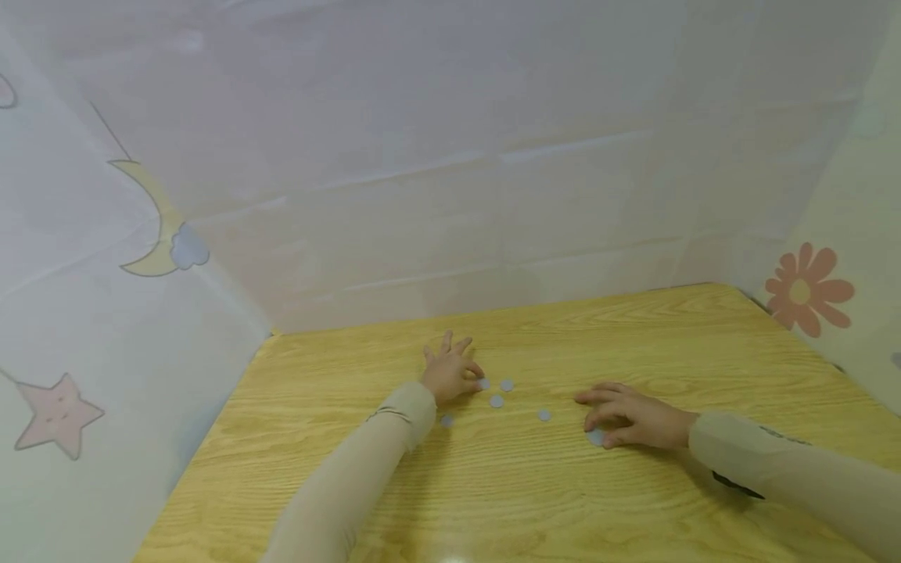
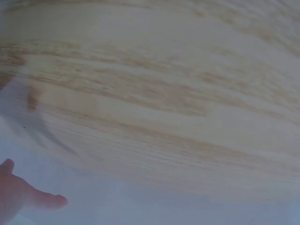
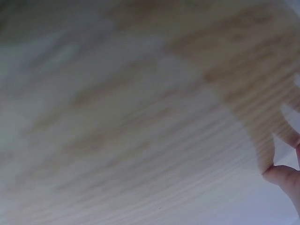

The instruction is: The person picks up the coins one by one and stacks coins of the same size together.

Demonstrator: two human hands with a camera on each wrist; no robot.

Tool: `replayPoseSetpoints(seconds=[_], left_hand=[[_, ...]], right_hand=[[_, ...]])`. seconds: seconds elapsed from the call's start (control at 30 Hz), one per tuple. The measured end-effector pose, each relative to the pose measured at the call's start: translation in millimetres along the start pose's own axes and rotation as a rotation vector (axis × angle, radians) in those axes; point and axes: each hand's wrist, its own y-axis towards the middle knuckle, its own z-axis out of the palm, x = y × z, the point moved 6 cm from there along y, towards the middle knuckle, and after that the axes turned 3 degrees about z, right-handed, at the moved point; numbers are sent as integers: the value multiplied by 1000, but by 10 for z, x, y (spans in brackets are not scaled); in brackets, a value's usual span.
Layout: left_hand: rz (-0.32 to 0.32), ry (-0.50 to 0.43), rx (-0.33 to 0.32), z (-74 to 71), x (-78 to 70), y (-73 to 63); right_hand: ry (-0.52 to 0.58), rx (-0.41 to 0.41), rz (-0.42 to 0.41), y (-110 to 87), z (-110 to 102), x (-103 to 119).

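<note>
Head view: 6 round discs (image 1: 497,402) lie flat, hands (image 1: 448,374) (image 1: 637,418) on 2.

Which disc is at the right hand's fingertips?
The rightmost disc in the head view, right at the right hand; the other discs all lie farther left.

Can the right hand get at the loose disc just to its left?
Likely yes: nothing shows between the right hand and that disc, uncovered on the table. The second disc, between thumb and finger, may need releasing first.
</note>
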Motion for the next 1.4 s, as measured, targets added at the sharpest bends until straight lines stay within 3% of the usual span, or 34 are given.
replayPoseSetpoints(seconds=[0.37, 0.8, 1.07, 1.4], left_hand=[[8, -22, 3, 20, -7, 5], [131, 163, -50, 73, -44, 24], [101, 57, -95, 21, 6, -16], [107, -21, -73, -52, -48, -117]], right_hand=[[-15, -14, -10, -5, -13, 22], [2, 4, 4, 1, -17, 37], [-12, 4, -2, -2, -7, 28], [9, 6, -11, -1, -5, 3]])
